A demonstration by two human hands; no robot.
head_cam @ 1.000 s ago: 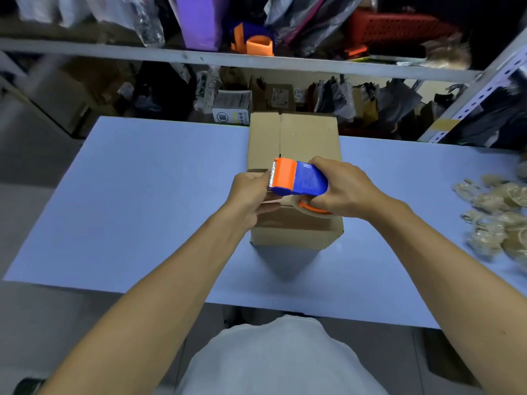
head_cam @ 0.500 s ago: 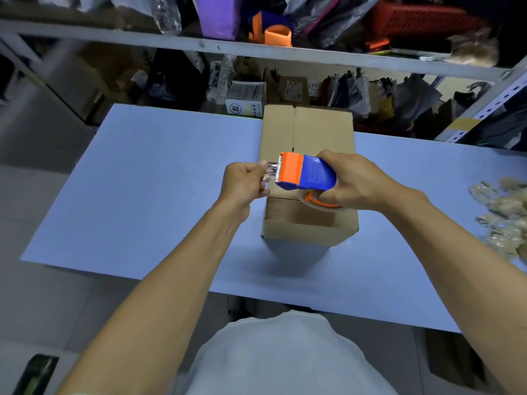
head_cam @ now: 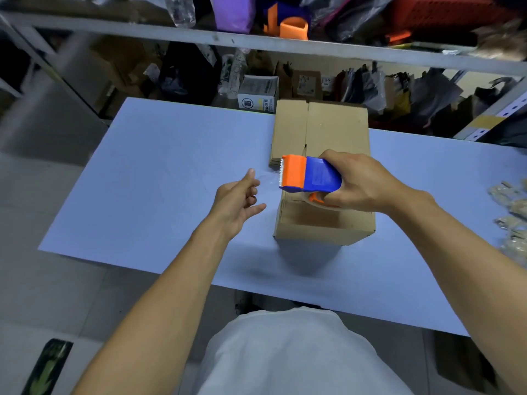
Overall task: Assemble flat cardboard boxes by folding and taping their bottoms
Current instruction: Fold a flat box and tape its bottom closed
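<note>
1. Clear tape (head_cam: pixel 268 178) stretches from your left hand (head_cam: pixel 238 199), fingers loosely spread, its end stuck to a fingertip.
2. Your right hand (head_cam: pixel 359 181) grips the dispenser (head_cam: pixel 309 174) above the box (head_cam: pixel 322 220) mid-table (head_cam: pixel 171 166).
3. No tape shows on the box yet; sealing remains.

Blue table (head_cam: pixel 159 178) bears cardboard box (head_cam: pixel 322 223), perhaps tape scraps (head_cam: pixel 510 212).

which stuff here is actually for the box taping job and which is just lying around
For the job:
- cardboard box
- tape dispenser, held in the right hand
- flat boxes behind it
- left hand by the clear tape end

Lying about:
- crumpled tape scraps on the table
- shelf clutter
</note>
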